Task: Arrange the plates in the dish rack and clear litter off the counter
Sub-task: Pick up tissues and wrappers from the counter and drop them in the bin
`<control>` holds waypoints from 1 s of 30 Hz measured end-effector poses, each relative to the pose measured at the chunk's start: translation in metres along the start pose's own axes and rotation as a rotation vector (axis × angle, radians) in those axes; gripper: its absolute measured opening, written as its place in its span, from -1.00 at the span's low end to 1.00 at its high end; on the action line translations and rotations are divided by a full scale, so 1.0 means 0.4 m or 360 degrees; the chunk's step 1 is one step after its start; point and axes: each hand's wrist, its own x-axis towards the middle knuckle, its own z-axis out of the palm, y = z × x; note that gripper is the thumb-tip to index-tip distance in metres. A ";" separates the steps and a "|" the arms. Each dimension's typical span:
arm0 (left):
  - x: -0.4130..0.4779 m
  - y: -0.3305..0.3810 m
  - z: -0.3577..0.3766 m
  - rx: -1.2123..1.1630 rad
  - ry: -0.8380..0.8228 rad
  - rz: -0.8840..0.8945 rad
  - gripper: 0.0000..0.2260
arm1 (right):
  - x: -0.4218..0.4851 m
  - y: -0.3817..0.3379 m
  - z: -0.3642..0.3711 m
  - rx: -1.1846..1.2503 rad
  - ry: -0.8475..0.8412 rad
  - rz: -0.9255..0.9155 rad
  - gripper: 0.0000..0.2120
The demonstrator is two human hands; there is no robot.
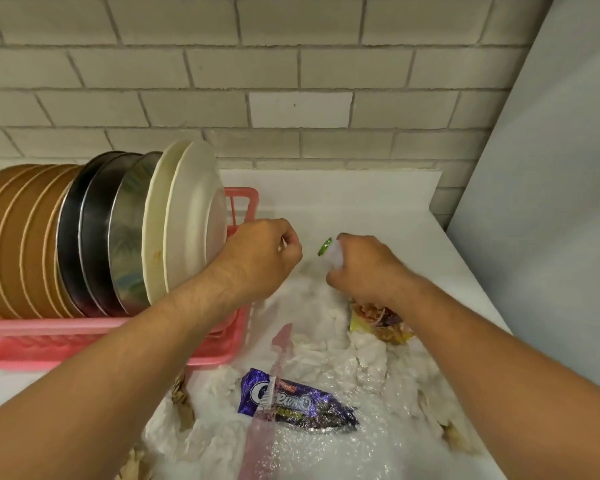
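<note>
White surface [378, 209]: pink dish rack [49, 327] at left, plates [187, 220] already standing on edge in it. Clear plastic bag [326, 427] holds crumpled tissue and a purple wrapper [291, 403]. Left hand [260, 258] is curled closed, apparently pinching the bag's rim. Right hand [364, 268] is closed on a small green-and-white scrap [328, 249]. Advice: hold the mouth wide, release the scrap well inside.

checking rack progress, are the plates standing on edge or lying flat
Standing on edge: the plates lean in a row inside the pink dish rack, rims up.
</note>
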 end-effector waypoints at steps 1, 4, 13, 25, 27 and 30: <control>0.005 0.004 0.010 0.0058 -0.0001 0.0007 -0.87 | -0.020 0.018 -0.027 0.0027 0.0048 0.0011 -0.78; 0.022 0.014 0.053 0.0121 -0.0085 0.0022 -0.87 | -0.092 0.066 -0.081 0.0062 0.0130 0.0029 -0.78; 0.041 0.021 0.240 0.0345 -0.0582 -0.0005 -0.79 | -0.247 0.146 -0.092 0.0112 0.0241 0.0195 -0.81; 0.096 0.174 0.337 0.0551 -0.0495 -0.0264 -0.42 | -0.343 0.207 -0.103 0.0161 0.0288 0.0365 -0.79; 0.107 0.184 0.354 0.0611 -0.0563 -0.0348 -0.41 | -0.357 0.213 -0.104 0.0184 0.0303 0.0383 -0.79; 0.104 0.184 0.385 0.0673 -0.0688 -0.0382 -0.41 | -0.376 0.222 -0.103 0.0205 0.0298 0.0406 -0.79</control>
